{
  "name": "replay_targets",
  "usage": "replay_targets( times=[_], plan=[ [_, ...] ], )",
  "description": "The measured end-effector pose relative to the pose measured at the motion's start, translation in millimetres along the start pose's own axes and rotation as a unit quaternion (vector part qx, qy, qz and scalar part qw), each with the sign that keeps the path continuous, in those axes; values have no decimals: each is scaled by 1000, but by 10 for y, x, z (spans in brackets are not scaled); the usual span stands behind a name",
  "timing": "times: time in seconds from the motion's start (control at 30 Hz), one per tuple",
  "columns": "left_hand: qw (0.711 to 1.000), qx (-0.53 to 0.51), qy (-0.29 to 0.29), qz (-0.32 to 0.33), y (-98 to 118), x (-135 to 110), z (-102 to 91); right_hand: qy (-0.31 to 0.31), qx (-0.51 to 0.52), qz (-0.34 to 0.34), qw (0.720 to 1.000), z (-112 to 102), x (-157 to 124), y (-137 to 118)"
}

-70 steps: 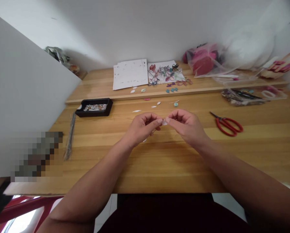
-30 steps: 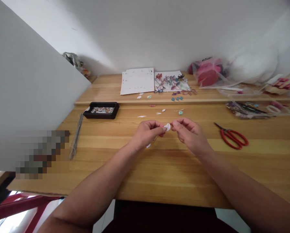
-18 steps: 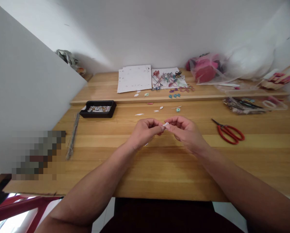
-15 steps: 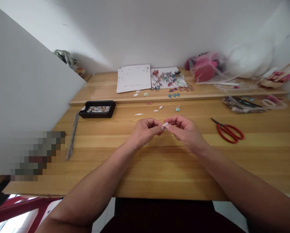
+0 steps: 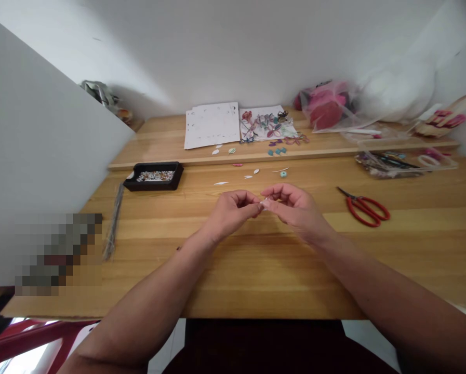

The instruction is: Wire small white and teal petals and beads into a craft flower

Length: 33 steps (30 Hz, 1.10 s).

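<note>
Both hands meet over the middle of the wooden table, fingertips almost touching. Between them is a small white petal-like piece (image 5: 264,205), mostly covered by the fingers. My left hand (image 5: 235,213) pinches its left side with thumb and forefinger. From the other side, the thumb and fingers of my right hand (image 5: 293,208) close on it. Just beyond the hands lie loose white petal shapes (image 5: 256,171), a pink sliver (image 5: 237,165), a teal bead-like piece (image 5: 283,174) and a thin pale stick (image 5: 280,170).
Red-handled scissors (image 5: 367,210) lie to the right. At left are a black tray (image 5: 129,183) of beads and a bundle of thin wires (image 5: 114,223). The raised back shelf bears white sheets (image 5: 211,127) and colourful wire flowers (image 5: 271,124). A clear plastic box (image 5: 443,165) holds tools.
The white piece now shows less between my fingertips, and the right fingers have shifted slightly. The whole view has moved a little. Both hands stay together in nearly the same place.
</note>
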<state>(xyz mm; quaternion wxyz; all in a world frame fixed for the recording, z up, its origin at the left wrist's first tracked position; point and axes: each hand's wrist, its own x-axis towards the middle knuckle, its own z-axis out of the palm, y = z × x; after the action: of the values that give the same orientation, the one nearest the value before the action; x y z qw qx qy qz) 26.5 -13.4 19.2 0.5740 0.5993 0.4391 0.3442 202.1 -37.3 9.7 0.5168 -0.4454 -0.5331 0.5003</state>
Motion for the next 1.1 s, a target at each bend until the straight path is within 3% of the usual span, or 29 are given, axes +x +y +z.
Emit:
replay_targets(
  times=[0.43, 0.87, 0.97, 1.03, 1.1],
  plan=[
    [1000, 24, 4, -10, 29, -6, -10, -8, -37, 24, 999, 5, -25, -44],
    [999, 52, -4, 15, -2, -27, 14, 23, -75, 18, 997, -4, -7, -48],
    [1000, 7, -16, 15, 16, 32, -99, 33, -66, 28, 997, -19, 1, -45],
    [997, -68, 26, 22, 78, 81, -279, 46, -45, 38, 997, -27, 14, -38],
    [983, -133, 117, 59, 183, 90, -480, 53, -29, 44, 997, -30, 28, -30]
  ],
)
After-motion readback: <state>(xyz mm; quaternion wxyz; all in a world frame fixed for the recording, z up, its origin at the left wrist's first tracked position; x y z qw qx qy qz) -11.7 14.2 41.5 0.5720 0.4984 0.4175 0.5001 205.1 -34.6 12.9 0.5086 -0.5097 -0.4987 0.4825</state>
